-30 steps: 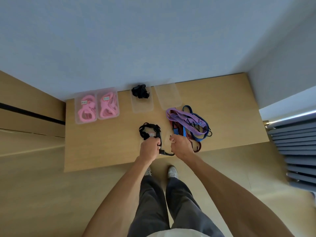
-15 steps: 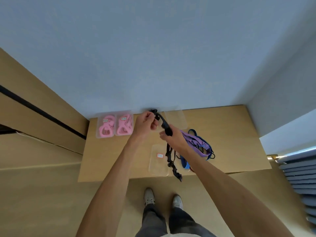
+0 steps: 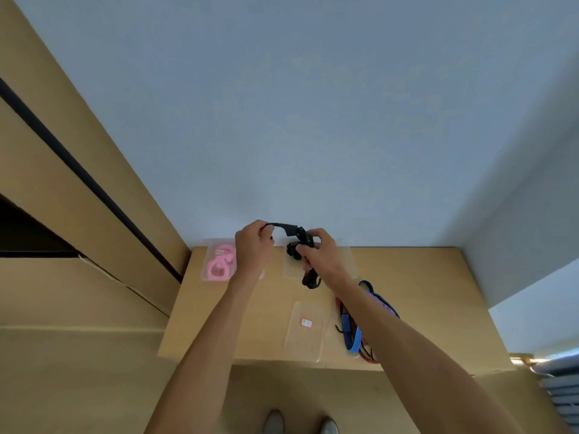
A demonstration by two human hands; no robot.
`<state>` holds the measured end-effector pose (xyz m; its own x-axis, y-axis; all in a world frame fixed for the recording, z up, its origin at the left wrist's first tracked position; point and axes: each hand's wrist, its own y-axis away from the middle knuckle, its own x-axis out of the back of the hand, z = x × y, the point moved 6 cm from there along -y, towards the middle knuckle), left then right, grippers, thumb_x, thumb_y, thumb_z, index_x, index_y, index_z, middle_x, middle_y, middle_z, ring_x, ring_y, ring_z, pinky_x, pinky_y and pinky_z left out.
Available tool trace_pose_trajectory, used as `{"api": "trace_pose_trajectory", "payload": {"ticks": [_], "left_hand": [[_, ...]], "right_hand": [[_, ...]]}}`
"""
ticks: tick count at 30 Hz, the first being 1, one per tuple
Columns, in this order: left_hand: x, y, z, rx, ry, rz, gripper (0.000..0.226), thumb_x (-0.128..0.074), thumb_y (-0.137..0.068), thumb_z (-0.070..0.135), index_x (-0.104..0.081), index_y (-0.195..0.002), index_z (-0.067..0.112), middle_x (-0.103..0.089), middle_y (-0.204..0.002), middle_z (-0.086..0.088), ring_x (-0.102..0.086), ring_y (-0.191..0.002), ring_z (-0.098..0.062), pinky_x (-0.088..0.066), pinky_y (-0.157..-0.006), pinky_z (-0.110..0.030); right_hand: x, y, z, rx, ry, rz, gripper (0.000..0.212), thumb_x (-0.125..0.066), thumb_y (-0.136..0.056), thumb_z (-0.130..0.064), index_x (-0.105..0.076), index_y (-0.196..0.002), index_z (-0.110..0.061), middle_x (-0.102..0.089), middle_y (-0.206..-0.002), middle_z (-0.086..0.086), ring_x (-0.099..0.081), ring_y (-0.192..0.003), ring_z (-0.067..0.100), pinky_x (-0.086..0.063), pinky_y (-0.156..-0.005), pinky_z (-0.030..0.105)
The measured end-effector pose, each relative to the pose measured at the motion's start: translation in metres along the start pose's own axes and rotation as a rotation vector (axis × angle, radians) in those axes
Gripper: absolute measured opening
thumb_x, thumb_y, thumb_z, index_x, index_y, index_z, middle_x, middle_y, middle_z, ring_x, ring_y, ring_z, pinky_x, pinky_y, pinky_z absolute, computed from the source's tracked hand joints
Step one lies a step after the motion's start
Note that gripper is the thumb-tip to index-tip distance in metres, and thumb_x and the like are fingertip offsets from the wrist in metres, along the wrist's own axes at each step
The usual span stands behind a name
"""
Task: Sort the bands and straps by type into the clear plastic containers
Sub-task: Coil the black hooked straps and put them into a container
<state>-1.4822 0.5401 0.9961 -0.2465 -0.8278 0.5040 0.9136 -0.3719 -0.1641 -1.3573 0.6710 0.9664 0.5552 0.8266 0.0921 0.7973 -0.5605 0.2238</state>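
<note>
Both hands hold one black strap (image 3: 293, 230) in the air over the far edge of the wooden table (image 3: 272, 321). My left hand (image 3: 253, 245) pinches its left end. My right hand (image 3: 319, 250) grips its middle, and the strap's tail hangs below that hand. Under the strap stands a clear container (image 3: 291, 270) with another black strap (image 3: 292, 250) inside. A clear container with pink bands (image 3: 219, 264) sits at the far left. Blue, red and purple straps (image 3: 355, 336) lie in a pile on the right, partly hidden by my right forearm.
A clear lid with a red label (image 3: 305, 332) lies near the table's front edge. Another clear container (image 3: 351, 261) stands behind my right hand. A pale wall rises right behind the table, wooden panels stand at left, and my shoes (image 3: 297, 422) show below.
My hands have carried the black strap farther back, above the container with the black strap. The hanging tail has been drawn up and is shorter. The camera has tilted upward.
</note>
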Motion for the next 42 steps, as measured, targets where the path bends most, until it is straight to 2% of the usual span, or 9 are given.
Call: {"api": "trace_pose_trajectory", "payload": {"ticks": [2,6,12,17,23,27,31,36,42], "left_hand": [[0.012,-0.009,0.0,0.033,0.026,0.099,0.023,-0.054,-0.091,0.006,-0.063,-0.072,-0.002,-0.065,-0.063,-0.017,-0.06,-0.054,-0.006,-0.046,-0.059,-0.025],[0.026,-0.033,0.0,0.011,-0.116,0.146,0.027,-0.054,-0.092,0.004,-0.053,-0.065,0.0,-0.055,-0.057,-0.016,-0.044,-0.054,-0.027,-0.036,-0.055,-0.037],[0.013,-0.049,-0.011,-0.115,-0.432,-0.206,0.024,-0.054,-0.094,0.005,-0.062,-0.073,-0.002,-0.06,-0.064,-0.015,-0.046,-0.066,-0.03,-0.036,-0.059,-0.035],[0.012,-0.051,-0.005,-0.164,-0.242,-0.512,0.029,-0.055,-0.09,0.004,-0.064,-0.065,0.015,-0.055,-0.052,0.003,-0.049,-0.053,-0.015,-0.034,-0.051,-0.023],[0.029,-0.051,-0.003,0.13,0.515,-0.834,0.019,-0.045,-0.098,-0.008,-0.062,-0.091,-0.004,-0.057,-0.059,-0.002,-0.041,-0.049,-0.009,-0.028,-0.045,-0.017],[0.038,-0.056,0.008,0.183,0.764,-0.735,0.026,-0.042,-0.102,-0.002,-0.062,-0.084,0.001,-0.056,-0.06,-0.003,-0.048,-0.053,-0.012,-0.029,-0.045,-0.016],[0.059,-0.072,0.003,0.185,0.664,-0.412,0.029,-0.06,-0.096,0.008,-0.072,-0.07,0.009,-0.063,-0.06,-0.008,-0.046,-0.047,-0.015,-0.04,-0.047,-0.022],[0.087,-0.083,-0.016,0.114,0.3,-0.075,0.022,-0.063,-0.091,0.014,-0.069,-0.07,0.009,-0.066,-0.055,-0.005,-0.054,-0.042,-0.014,-0.046,-0.048,-0.021],[0.08,-0.078,-0.013,-0.281,-0.284,-0.232,0.02,-0.062,-0.092,0.006,-0.072,-0.075,0.001,-0.065,-0.064,-0.01,-0.053,-0.061,-0.027,-0.039,-0.06,-0.033]], "right_hand": [[-0.004,-0.002,-0.003,0.001,0.016,-0.033,0.031,-0.071,-0.084,-0.021,-0.054,-0.109,-0.013,-0.064,-0.074,0.01,-0.056,-0.052,0.018,-0.05,-0.052,0.032],[-0.032,-0.007,-0.015,0.051,0.497,-0.208,0.036,-0.073,-0.076,-0.031,-0.052,-0.102,-0.017,-0.071,-0.084,0.007,-0.069,-0.056,0.016,-0.056,-0.068,0.038],[-0.046,-0.028,-0.066,0.193,1.089,-0.287,0.014,-0.054,-0.085,-0.011,-0.051,-0.074,-0.019,-0.06,-0.078,0.006,-0.061,-0.072,0.028,-0.041,-0.057,0.03],[-0.038,-0.04,-0.102,0.31,1.09,-0.218,0.002,-0.066,-0.081,-0.015,-0.066,-0.079,-0.016,-0.065,-0.08,0.0,-0.061,-0.075,0.021,-0.054,-0.068,0.037],[-0.044,-0.042,-0.114,0.284,0.265,-0.191,0.011,-0.073,-0.084,-0.01,-0.062,-0.079,-0.011,-0.068,-0.072,0.0,-0.063,-0.066,0.014,-0.049,-0.064,0.026],[-0.071,-0.04,-0.103,0.16,-0.047,-0.212,0.022,-0.063,-0.09,-0.024,-0.067,-0.096,-0.004,-0.069,-0.081,0.011,-0.068,-0.072,0.022,-0.053,-0.068,0.033],[-0.093,-0.035,-0.092,0.069,0.019,-0.194,0.038,-0.056,-0.094,-0.047,-0.067,-0.103,-0.011,-0.069,-0.074,0.011,-0.068,-0.067,0.024,-0.053,-0.068,0.029],[-0.116,-0.025,-0.077,0.055,0.292,-0.233,0.034,-0.071,-0.084,-0.022,-0.057,-0.112,-0.01,-0.062,-0.065,0.004,-0.058,-0.053,0.017,-0.052,-0.062,0.028],[-0.111,-0.028,-0.111,0.362,0.669,-0.093,0.011,-0.066,-0.084,-0.009,-0.072,-0.093,-0.01,-0.069,-0.077,-0.005,-0.064,-0.067,0.013,-0.051,-0.063,0.024]]}}
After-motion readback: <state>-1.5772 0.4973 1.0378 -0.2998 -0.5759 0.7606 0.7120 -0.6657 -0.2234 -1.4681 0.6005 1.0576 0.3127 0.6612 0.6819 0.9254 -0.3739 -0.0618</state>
